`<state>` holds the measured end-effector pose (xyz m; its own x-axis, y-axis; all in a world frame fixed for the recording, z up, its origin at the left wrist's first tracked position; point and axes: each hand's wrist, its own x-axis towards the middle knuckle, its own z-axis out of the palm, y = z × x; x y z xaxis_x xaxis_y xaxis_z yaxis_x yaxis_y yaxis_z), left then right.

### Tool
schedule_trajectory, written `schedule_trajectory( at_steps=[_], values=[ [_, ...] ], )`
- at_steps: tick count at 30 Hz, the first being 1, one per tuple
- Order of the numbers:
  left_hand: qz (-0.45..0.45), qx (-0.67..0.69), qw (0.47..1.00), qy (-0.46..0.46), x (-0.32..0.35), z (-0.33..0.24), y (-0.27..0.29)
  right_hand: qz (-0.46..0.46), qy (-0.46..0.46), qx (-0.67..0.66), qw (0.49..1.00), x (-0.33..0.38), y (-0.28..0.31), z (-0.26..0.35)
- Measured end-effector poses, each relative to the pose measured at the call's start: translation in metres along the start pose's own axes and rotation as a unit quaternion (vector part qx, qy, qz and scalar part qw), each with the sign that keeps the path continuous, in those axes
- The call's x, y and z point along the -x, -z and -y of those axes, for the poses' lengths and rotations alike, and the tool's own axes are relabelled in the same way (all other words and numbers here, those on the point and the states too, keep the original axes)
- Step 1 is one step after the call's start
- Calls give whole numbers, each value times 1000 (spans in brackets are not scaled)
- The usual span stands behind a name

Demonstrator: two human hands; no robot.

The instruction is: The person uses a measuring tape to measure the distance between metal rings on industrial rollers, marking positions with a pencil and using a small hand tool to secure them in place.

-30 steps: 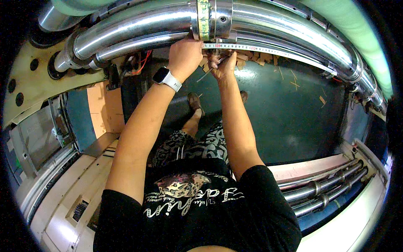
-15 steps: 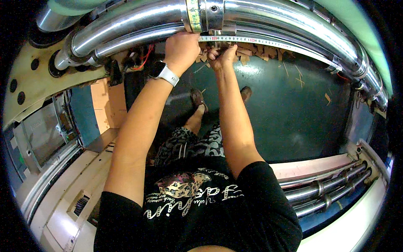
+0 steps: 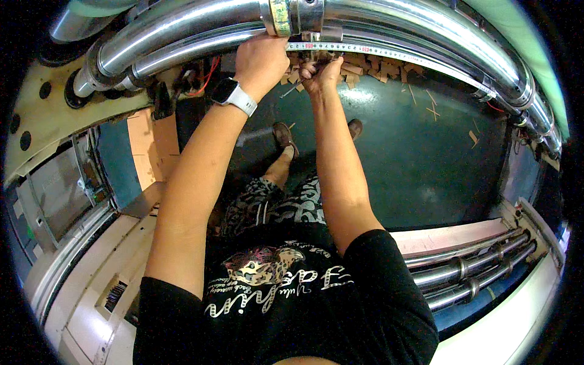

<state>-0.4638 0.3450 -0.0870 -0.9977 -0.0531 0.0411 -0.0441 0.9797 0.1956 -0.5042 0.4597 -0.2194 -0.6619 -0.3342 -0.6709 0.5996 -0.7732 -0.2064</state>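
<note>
Both arms reach up and forward to the long polished steel rollers (image 3: 182, 27) that arch across the top of the view. The left hand (image 3: 261, 61), a white-strapped smartwatch (image 3: 231, 94) on its wrist, is clenched at the near end of a white measuring tape with dark markings (image 3: 365, 50), pinning it just under the yellowish collar ring (image 3: 280, 15) on the big roller; whether the fingers pinch the tape itself or only press it to the metal, I cannot tell. The right hand (image 3: 321, 74) sits just to the right of that grip and a touch lower, fingers curled tight around something small beneath the tape, too hidden to name. From both grips the tape runs away to the right, its long axis lying along the thinner lower roller and parallel to the pipes, bending with the lens toward the far right end. The right hand is the nearer one to the free length of tape; the left is at its start. Below the hands, scraps of brown cardboard (image 3: 365, 68) litter the dark green floor (image 3: 413, 146), and the person's brown shoes (image 3: 283, 135) stand there.
</note>
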Motion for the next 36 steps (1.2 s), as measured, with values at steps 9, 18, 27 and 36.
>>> schedule_trajectory(
  at_steps=[9,18,27,36],
  values=[
    [-13,3,1000,-3,0,-1,1,0,20,13,1000,4,-3,1],
    [-8,12,1000,2,0,-1,0,14,12,18,1000,2,0,2],
    [-5,4,1000,-3,-1,0,-1,-4,10,21,1000,-2,1,1],
    [0,3,1000,-3,-1,0,1,6,-7,10,1000,-2,2,2]
  ],
)
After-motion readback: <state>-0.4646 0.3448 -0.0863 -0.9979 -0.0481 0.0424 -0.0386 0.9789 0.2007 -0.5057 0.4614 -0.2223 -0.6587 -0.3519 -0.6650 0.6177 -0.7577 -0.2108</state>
